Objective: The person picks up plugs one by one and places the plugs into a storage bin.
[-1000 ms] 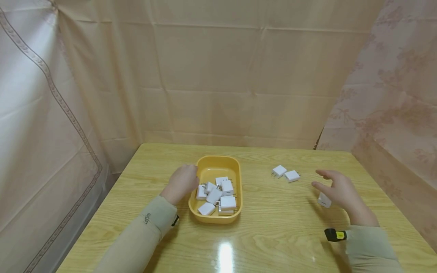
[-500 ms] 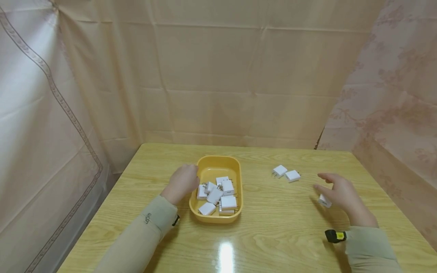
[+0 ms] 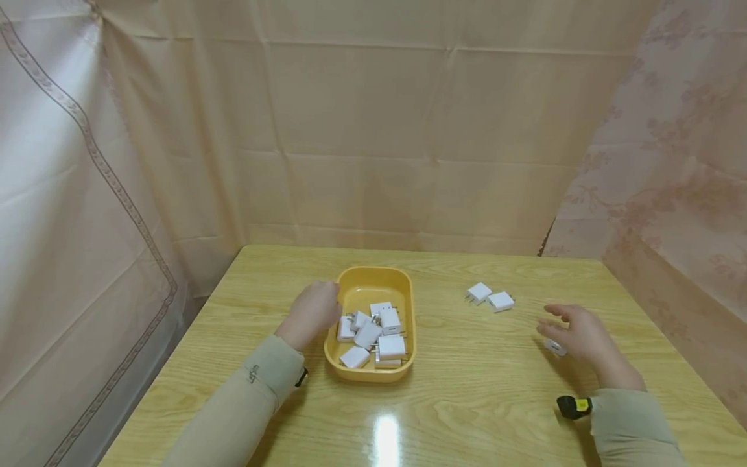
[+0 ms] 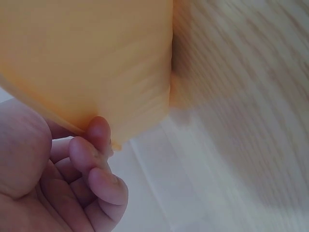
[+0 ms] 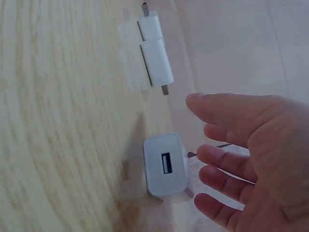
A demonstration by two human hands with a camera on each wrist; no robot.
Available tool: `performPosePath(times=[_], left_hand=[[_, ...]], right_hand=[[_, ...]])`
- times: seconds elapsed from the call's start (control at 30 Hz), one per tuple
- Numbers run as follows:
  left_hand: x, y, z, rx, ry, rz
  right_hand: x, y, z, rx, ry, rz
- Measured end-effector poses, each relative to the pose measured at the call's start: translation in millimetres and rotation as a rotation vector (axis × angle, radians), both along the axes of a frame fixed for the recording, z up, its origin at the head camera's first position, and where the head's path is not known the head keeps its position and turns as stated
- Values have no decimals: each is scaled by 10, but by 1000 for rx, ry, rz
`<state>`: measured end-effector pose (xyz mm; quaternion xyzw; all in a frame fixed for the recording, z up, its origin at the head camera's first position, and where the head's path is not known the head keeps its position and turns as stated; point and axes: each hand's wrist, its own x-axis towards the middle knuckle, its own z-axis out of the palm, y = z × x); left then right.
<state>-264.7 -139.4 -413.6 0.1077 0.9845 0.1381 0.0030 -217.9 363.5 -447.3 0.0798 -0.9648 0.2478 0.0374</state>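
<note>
My left hand (image 3: 314,307) pinches the rim of a yellow plastic tray (image 3: 376,271) at its left side; curled fingers show against the tray wall (image 4: 96,58) in the left wrist view. Inside the tray several white USB charger plugs lie in a loose heap. On the right, my right hand (image 3: 585,334) hovers with relaxed, spread fingers above a single white charger plug (image 5: 165,164). Its USB port faces the right wrist camera and metal prongs stick out on the fingers' side. From the head, my hand hides part of that plug (image 3: 556,347).
Two more white charger plugs, a left one (image 3: 479,293) and a right one (image 3: 500,301), lie close together on the wooden table (image 3: 467,402) between the tray and my right hand. A beige cloth (image 3: 373,143) hangs behind the table.
My right hand has sunk a little toward the single plug, covering more of it in the head view. The left hand and tray stay in place.
</note>
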Motion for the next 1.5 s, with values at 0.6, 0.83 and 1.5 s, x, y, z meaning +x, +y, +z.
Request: performPosePath(times=[0.6,0.83,1.5], left_hand=[[9,1,9,-6,13,-11],[17,3,21,6,-14,6],[28,6,38,14,-25,8]], right_hand=[[-12,45,-108,18,-28,33],[-19,55,-108,47,-44,22],[-14,74,-128,80,-60,16]])
